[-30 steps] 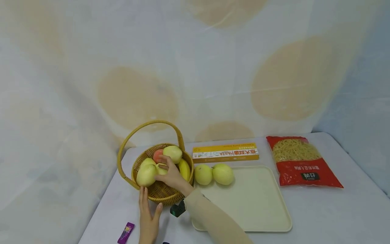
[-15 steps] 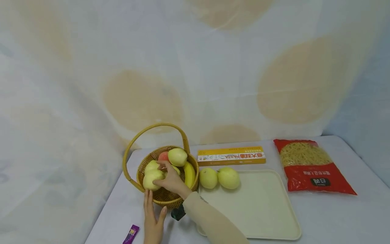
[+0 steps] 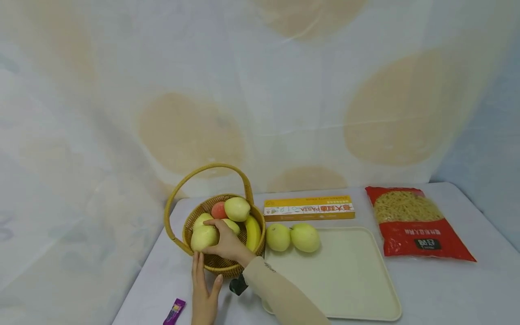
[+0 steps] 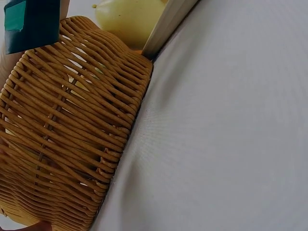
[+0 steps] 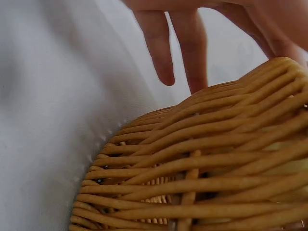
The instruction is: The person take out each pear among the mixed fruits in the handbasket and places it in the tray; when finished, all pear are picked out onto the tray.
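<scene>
A wicker basket [image 3: 231,271] with a tall handle stands left of centre, holding several pale yellow-green pears, a reddish round fruit [image 3: 218,210] and a banana [image 3: 253,232]. My right hand [image 3: 227,243] reaches over the rim and grips the front-left pear [image 3: 204,238], thumb on its near side and fingers over its top. My left hand [image 3: 204,293] is at the basket's front-left side, fingers extended against the wicker and thumb spread away. In the right wrist view, left-hand fingers [image 5: 190,53] lie along the woven wall. The basket hides most of the left hand in the left wrist view.
Right of the basket lies a cream tray [image 3: 345,280] with two pears [image 3: 305,238] at its back-left corner. Behind it is a pasta box [image 3: 309,208]; a red pasta bag [image 3: 420,225] lies to the right. A purple packet [image 3: 174,311] sits at front left.
My right hand has shifted left from the middle of the basket onto the front-left pear. The left hand keeps its place at the basket. The head view has shifted slightly.
</scene>
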Demonstrator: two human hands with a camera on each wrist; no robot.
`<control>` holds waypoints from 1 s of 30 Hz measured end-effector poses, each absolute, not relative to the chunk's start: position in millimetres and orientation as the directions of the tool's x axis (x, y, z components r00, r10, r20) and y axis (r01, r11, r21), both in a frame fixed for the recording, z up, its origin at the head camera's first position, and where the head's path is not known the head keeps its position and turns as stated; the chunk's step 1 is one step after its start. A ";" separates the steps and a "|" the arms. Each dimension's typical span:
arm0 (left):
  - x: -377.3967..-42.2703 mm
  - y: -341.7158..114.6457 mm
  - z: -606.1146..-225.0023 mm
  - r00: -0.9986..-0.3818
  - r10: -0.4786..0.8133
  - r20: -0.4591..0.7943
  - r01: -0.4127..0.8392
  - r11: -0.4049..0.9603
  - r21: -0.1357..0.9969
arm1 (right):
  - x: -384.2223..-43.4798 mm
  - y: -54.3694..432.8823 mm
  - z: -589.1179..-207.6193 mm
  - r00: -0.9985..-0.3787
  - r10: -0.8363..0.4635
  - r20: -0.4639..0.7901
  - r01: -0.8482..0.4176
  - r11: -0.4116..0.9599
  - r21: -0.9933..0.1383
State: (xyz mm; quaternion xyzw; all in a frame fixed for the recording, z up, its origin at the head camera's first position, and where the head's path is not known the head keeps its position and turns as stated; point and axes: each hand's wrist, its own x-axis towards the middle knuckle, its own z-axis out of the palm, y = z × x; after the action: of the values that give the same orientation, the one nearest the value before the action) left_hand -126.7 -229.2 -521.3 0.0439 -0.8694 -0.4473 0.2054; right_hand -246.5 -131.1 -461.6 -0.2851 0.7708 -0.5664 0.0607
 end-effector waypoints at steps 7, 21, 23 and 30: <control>-129.3 -231.2 -521.4 -0.915 -0.258 0.311 0.106 0.590 0.800 | -244.9 -135.0 -459.9 -0.851 -0.458 0.259 -0.411 0.272 -0.870; -127.6 -227.9 -522.4 -0.912 -0.258 0.319 0.127 0.563 0.816 | -239.8 -124.6 -454.6 -0.924 -0.307 0.228 -0.271 0.105 -0.957; -128.7 -227.8 -521.9 -0.914 -0.246 0.321 0.131 0.570 0.811 | -240.1 -119.4 -453.2 -0.935 -0.275 0.223 -0.247 0.053 -0.968; -126.8 -229.6 -519.7 -0.916 -0.239 0.323 0.130 0.585 0.801 | -239.5 -99.4 -450.8 -0.953 -0.224 0.203 -0.193 -0.066 -0.979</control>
State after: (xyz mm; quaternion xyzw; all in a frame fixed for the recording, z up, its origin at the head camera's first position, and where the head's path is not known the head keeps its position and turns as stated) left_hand -126.8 -229.6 -519.7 0.0316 -0.8667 -0.4546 0.2031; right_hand -239.5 -99.4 -450.8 -0.1523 0.6831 -0.7142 0.0108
